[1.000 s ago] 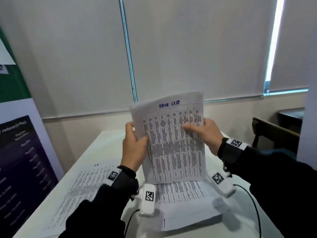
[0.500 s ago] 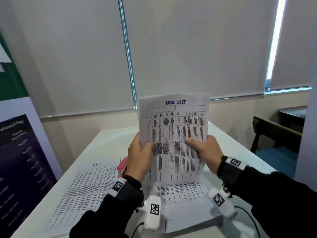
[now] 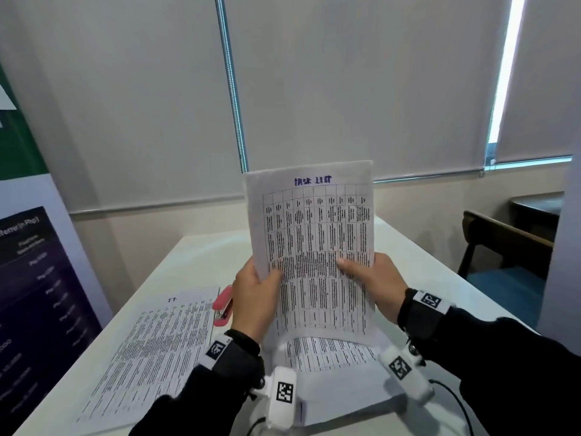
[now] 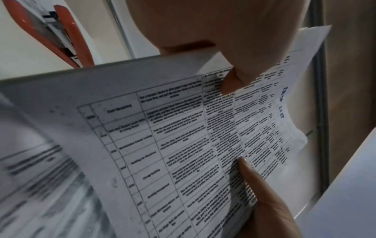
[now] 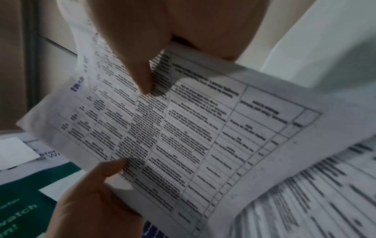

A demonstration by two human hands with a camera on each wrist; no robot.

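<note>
I hold a thin stack of printed sheets upright over the white table, its bottom edge near a sheet lying flat there. The top sheet carries a table of small text and a blue handwritten heading. My left hand grips the stack's left edge, thumb on the front. My right hand grips the right edge the same way. In the left wrist view the stack is pinched under my left thumb. The right wrist view shows the stack with my right thumb pressed on it.
A second printed sheet lies flat at the left of the table, and another sheet lies under the held stack. A red stapler sits between them. A dark banner stands at the left. A wooden chair is at the right.
The stack has come down and turned from tilted to upright and squared. Both hands slid lower along its side edges. The stapler has come into view behind my left hand.
</note>
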